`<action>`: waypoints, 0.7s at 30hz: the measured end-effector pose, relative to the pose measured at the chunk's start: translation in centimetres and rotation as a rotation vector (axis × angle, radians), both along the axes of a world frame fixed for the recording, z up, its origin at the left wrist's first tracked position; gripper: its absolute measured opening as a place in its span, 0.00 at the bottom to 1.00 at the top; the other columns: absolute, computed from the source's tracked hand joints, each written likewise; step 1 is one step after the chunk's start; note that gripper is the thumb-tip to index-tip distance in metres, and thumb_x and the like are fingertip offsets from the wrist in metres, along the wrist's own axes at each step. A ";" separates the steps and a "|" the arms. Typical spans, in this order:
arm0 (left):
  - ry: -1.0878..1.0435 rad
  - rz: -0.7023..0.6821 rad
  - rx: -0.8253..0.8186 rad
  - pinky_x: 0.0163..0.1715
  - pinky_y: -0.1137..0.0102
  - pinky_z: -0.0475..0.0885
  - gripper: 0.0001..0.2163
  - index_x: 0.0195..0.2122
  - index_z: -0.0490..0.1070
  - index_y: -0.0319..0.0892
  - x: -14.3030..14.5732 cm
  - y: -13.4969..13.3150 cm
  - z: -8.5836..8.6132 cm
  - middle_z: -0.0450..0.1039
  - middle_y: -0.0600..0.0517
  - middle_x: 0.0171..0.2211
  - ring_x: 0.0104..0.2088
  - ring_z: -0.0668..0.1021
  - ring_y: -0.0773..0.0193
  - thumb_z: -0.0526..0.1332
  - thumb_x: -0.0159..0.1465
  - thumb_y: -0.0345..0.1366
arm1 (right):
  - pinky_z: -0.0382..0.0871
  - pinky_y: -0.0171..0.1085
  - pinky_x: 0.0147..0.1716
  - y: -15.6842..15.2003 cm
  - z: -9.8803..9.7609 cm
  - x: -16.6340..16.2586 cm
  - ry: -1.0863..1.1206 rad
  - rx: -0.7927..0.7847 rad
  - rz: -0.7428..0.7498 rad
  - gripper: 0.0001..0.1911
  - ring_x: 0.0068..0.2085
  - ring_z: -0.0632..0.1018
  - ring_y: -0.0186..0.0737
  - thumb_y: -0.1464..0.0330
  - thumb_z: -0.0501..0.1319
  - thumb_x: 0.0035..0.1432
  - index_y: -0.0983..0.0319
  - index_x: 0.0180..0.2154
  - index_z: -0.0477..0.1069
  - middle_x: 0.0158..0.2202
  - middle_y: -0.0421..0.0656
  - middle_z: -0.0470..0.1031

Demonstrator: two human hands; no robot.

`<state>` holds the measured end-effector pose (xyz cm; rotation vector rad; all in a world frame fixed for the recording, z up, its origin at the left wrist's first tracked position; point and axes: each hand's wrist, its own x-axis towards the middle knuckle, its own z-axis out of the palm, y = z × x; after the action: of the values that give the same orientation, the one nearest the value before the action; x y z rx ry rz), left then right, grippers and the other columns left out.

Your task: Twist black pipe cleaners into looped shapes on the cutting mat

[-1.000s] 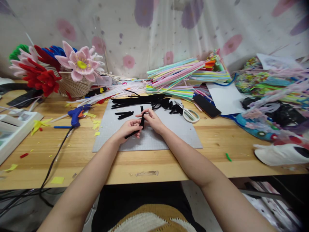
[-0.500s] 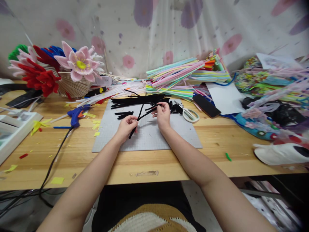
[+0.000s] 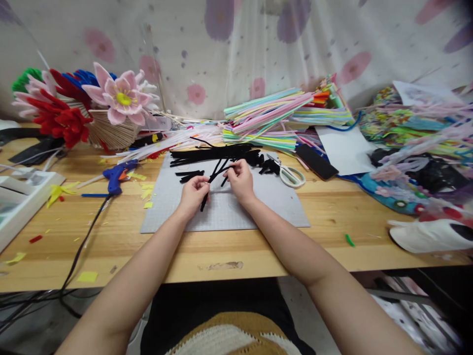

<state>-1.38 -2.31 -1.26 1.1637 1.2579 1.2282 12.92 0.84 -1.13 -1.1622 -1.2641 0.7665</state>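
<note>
Over a grey cutting mat (image 3: 173, 212), my left hand (image 3: 193, 193) is closed in a pinch around several black pipe cleaners (image 3: 213, 173), whose lower ends stick out below the fingers. My right hand (image 3: 240, 181) pinches the upper right part of the same pipe cleaners, and one strand bends between the two hands. Behind them lies a pile of long black pipe cleaners (image 3: 207, 155). Shorter black pieces (image 3: 190, 175) rest on the mat left of centre. To the right of my right hand are scissors (image 3: 291, 176) with pale handles, beside a black clump (image 3: 270, 166).
At left are a blue glue gun (image 3: 114, 177) with its cord, yellow scraps (image 3: 148, 195) and a white tray (image 3: 29, 197). Pipe-cleaner flowers (image 3: 121, 96) stand behind. Pastel pipe cleaners (image 3: 266, 113), a phone (image 3: 317, 161) and a white shoe-like object (image 3: 428, 234) are to the right.
My right hand has moved left and slightly down, closer to my left hand. The black strands between the hands now fan out and bend; my left hand is nearly where it was.
</note>
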 end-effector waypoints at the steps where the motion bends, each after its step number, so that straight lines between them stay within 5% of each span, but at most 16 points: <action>1: -0.005 0.002 0.000 0.15 0.76 0.64 0.10 0.33 0.65 0.40 0.0 0.0 0.0 0.62 0.62 0.14 0.13 0.67 0.72 0.60 0.50 0.35 | 0.64 0.33 0.27 -0.1 -0.1 -0.3 -0.048 0.006 -0.014 0.06 0.25 0.72 0.33 0.70 0.54 0.49 0.59 0.33 0.60 0.22 0.34 0.70; 15: -0.037 0.011 0.001 0.15 0.75 0.64 0.09 0.33 0.65 0.40 0.0 -0.1 0.1 0.62 0.61 0.15 0.13 0.66 0.72 0.61 0.50 0.34 | 0.64 0.35 0.31 0.8 -0.1 1.0 -0.062 -0.032 -0.172 0.04 0.26 0.73 0.35 0.69 0.53 0.49 0.58 0.32 0.60 0.23 0.36 0.72; 21: -0.049 -0.050 0.046 0.18 0.75 0.66 0.09 0.33 0.68 0.39 0.4 -0.4 0.5 0.65 0.58 0.18 0.17 0.70 0.71 0.62 0.51 0.36 | 0.64 0.34 0.29 0.3 -0.2 -0.3 -0.061 -0.097 0.061 0.04 0.25 0.73 0.34 0.71 0.53 0.48 0.59 0.30 0.60 0.22 0.35 0.71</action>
<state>-1.00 -2.72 -0.76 1.1845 1.1630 1.2472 12.62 1.15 -1.37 -1.2378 -1.3306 0.8508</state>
